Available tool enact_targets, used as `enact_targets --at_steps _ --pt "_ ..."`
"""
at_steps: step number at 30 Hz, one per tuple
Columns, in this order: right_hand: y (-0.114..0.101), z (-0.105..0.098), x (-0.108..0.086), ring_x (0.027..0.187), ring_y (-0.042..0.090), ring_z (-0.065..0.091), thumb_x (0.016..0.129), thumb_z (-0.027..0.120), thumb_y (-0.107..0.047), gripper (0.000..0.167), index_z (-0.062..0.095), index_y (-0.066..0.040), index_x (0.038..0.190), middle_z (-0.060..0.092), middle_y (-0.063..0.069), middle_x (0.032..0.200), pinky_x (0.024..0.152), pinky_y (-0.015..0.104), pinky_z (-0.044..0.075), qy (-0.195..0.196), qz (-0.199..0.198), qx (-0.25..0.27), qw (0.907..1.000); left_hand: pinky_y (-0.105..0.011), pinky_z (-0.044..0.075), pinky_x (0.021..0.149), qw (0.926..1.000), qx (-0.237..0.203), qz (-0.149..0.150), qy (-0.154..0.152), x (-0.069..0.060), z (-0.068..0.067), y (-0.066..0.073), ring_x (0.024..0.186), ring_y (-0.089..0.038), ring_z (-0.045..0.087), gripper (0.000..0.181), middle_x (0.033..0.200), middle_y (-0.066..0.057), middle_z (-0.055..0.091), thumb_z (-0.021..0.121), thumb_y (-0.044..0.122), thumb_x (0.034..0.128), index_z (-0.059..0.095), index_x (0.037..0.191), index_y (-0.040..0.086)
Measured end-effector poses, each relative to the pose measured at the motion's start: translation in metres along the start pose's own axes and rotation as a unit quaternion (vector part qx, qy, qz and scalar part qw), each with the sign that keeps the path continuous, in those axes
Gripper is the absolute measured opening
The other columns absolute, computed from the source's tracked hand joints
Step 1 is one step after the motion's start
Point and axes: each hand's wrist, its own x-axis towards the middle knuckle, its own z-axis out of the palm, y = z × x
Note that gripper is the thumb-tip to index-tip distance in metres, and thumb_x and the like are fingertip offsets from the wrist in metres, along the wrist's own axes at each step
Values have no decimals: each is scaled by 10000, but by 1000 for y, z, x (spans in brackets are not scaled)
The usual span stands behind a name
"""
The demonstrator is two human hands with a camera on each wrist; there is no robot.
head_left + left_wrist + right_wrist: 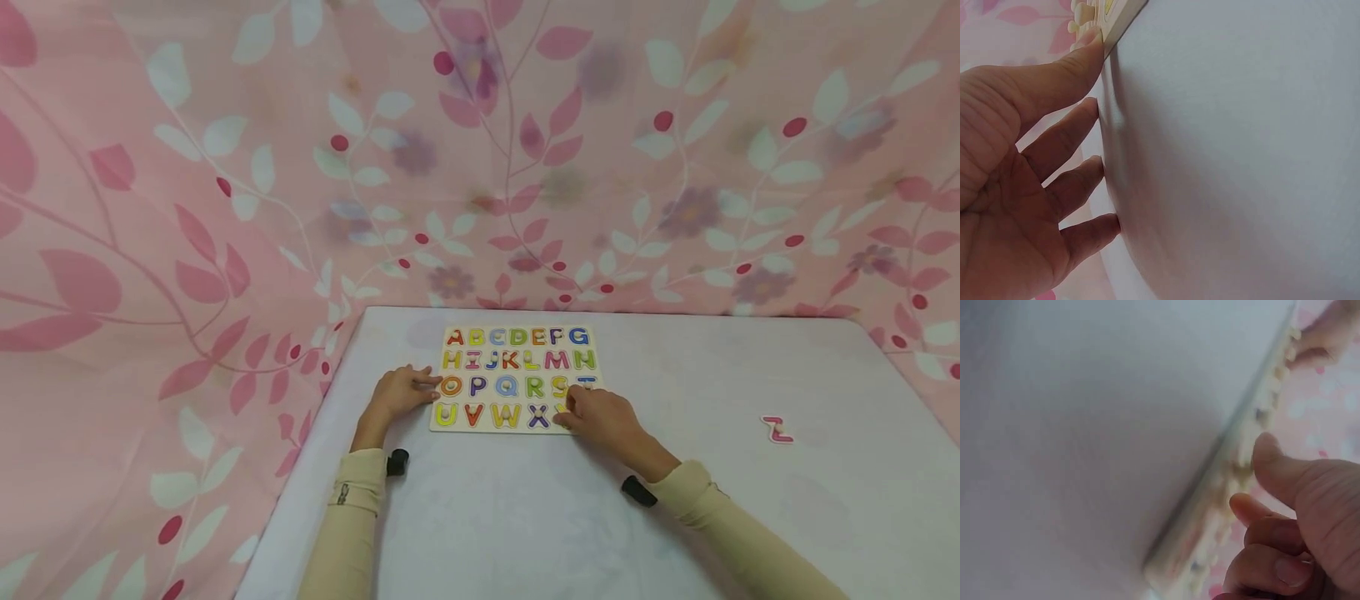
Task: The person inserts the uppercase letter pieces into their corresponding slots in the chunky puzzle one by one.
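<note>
A wooden alphabet puzzle board (480,430) lies flat on the table, with colourful knobbed letters in its rows. At its left edge is my left hand (401,392), fingers spread; in the left wrist view the thumb (1079,65) touches the board's side and the other fingertips reach down to the cloth. Over the lower right corner, my right hand (607,419) hovers by the yellow Y piece (560,419), partly covering it and the T (587,381). The right wrist view is blurred; thumb (1279,465) and index finger stand apart, nothing visible between them.
A pink Z piece (777,430) with a knob lies apart on the white tablecloth (495,517), to the right. Pink floral fabric (517,167) hangs behind and along the left. A black wrist strap piece (639,491) shows near each sleeve.
</note>
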Motion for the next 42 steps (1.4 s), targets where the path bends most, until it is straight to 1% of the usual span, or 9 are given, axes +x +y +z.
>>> enact_targets --at_steps 4,9,16,23,26,29,34,39,42 --pt "18 -17 -11 595 151 488 871 735 -435 333 616 -149 993 520 -34 617 529 295 362 143 321 200 9992 -553 226 1145 9999 -17 44 -113 4 3 1 1401 -405 336 339 1389 -63 547 753 279 878 728 1201 178" --pt "36 -30 -22 573 157 458 892 729 -381 314 637 -142 1075 496 -19 635 505 291 365 375 218 29 9991 -553 220 1146 9997 100 -73 -187 5 4 -2 1401 -406 337 342 1394 -48 544 750 287 879 726 1204 184" --pt "25 -16 -20 681 138 496 914 703 -367 354 668 -209 1229 538 -55 691 602 308 421 -319 -368 -129 9987 -549 234 1143 10000 -34 60 -66 8 3 -5 1392 -422 343 354 1376 -69 561 769 277 861 730 1196 169" --pt "16 -7 -19 765 153 555 922 698 -321 281 711 -203 1176 685 -48 862 699 368 491 -302 -764 -353 9960 -538 225 1151 9998 -48 -148 -136 5 6 -5 1407 -393 331 345 1384 -46 552 777 281 857 734 1188 193" --pt "15 -11 -20 754 151 550 924 694 -329 300 700 -203 1196 673 -51 829 677 356 474 -248 -697 -265 9969 -540 228 1149 9999 -18 -102 -39 3 4 -5 1401 -398 340 342 1379 -47 557 780 279 854 737 1182 194" --pt "19 -20 -24 696 148 510 927 692 -337 340 675 -198 1237 592 -59 717 609 325 433 -174 -416 -159 9989 -548 237 1142 10000 31 -42 3 3 2 -4 1394 -404 350 342 1377 -52 560 780 280 852 739 1180 191" --pt "45 -39 -37 606 143 451 923 704 -311 369 653 -146 1249 482 -39 637 517 283 373 172 -116 -254 9995 -548 234 1144 9999 63 -64 -68 2 1 -3 1396 -406 344 345 1381 -50 556 774 286 859 734 1188 192" --pt "90 -57 -58 557 136 434 912 716 -272 343 663 -102 1205 483 -42 641 476 289 362 629 -17 -286 9976 -543 221 1151 9999 1 -88 -62 2 2 -4 1404 -403 333 341 1384 -46 554 769 283 864 733 1192 196" --pt "117 -66 -72 549 133 437 921 701 -275 341 654 -82 1197 500 -40 658 463 299 366 753 132 -229 9968 -539 221 1152 9999 -16 -94 -64 3 2 -4 1406 -399 332 344 1386 -43 552 769 282 864 731 1194 196"
